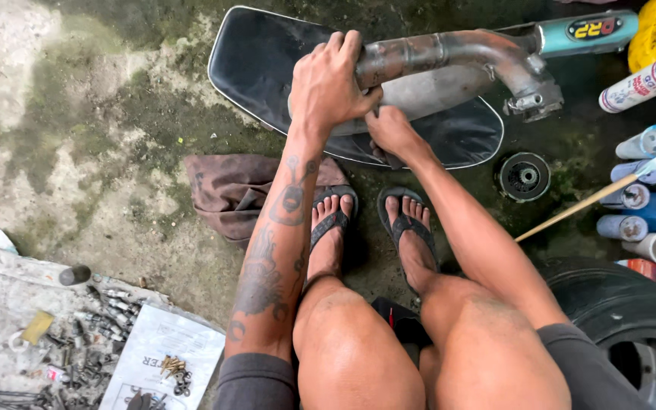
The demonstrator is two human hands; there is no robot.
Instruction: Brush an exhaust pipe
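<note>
We have our left hand (331,82) clamped over the rusty exhaust pipe (449,57), held above the black motorcycle seat (260,61). Our right hand (391,130) pinches beneath it on something hidden. If either grip slackens, the heavy pipe could drop onto our sandalled toes (411,209).

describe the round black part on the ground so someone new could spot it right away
Start at the long black seat lying on the mossy concrete. Just off its right end, below the exhaust pipe's flanged mouth, sits the round black part. Unlike the spray cans beside it, it is flat, ribbed and has a centre hole.
</note>
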